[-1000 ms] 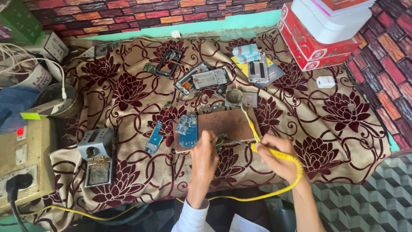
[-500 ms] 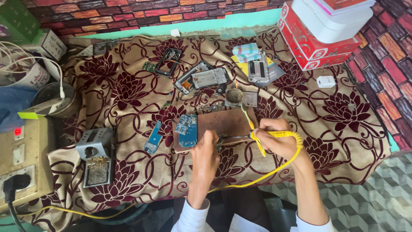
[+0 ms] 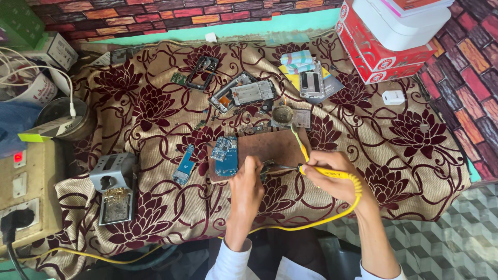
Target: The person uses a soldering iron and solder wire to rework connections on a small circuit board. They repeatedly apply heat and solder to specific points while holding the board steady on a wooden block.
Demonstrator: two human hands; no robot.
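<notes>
Since the earlier frame, right hand has drawn in toward the left; both now meet at the front edge of the brown wooden board. Right hand clamped on yellow soldering iron, ribbed cord looping back, dark tip level, pointing left. Left hand pinches a small part, too small to identify. Blue circuit board lies flat just beside. Flowered velvety cloth covers the surface. Grey metal stand holds brass wool.
</notes>
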